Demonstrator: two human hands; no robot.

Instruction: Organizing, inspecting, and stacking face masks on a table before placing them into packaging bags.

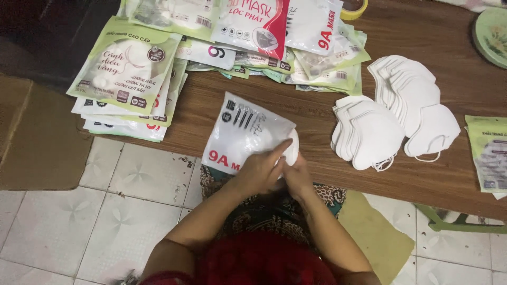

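Both hands meet at the worktop (pixel 317 119) edge, forearms converging. Left hand (pixel 260 170) pinches the pouch (pixel 240 132); right hand (pixel 297 177) grips a white mask (pixel 293 148) at its mouth. Mask stacks (pixel 391 121) lie right of them.

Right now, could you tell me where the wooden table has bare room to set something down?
Bare wood shows between the pouch under the left hand and right hand and the white mask stacks, and along the far right of the table before the green plate. The far left is crowded with overlapping packets.
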